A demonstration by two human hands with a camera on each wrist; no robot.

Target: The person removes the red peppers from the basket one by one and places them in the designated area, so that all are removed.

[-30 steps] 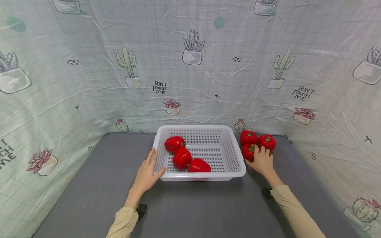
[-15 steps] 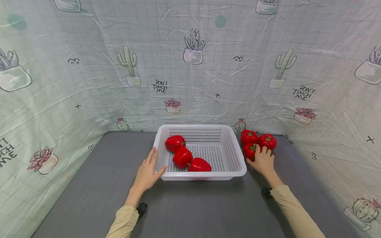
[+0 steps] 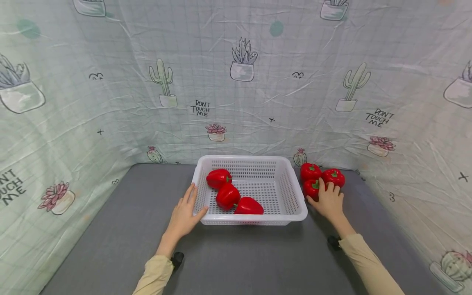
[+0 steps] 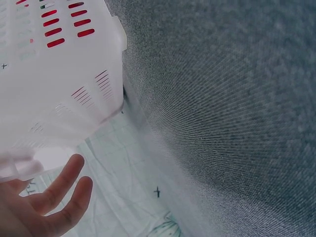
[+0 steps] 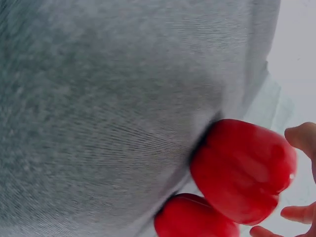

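Note:
A white slotted basket point(image 3: 254, 220) stands mid-table with three red peppers inside point(image 3: 218, 178) point(image 3: 227, 196) point(image 3: 248, 206). My left hand point(image 3: 184, 215) rests flat against its near left corner, fingers straight along the side wall and thumb on the front wall; the left wrist view shows those fingers point(image 4: 54, 197) beside the basket point(image 4: 64, 74). Right of the basket lie three more red peppers. My right hand point(image 3: 329, 200) cups the nearest pepper point(image 3: 311, 188), thumb and fingers curled over it. In the right wrist view my fingertips point(image 5: 301, 137) wrap that pepper point(image 5: 242, 170).
The other two loose peppers point(image 3: 309, 171) point(image 3: 333, 177) sit just behind my right hand, close to the cloth backdrop point(image 3: 236, 102) that walls in the back and both sides. Grey tabletop point(image 3: 243, 262) stretches in front of the basket and to its left.
My right hand has slid a little farther forward over the nearest loose pepper. The left hand and the basket have stayed where they were.

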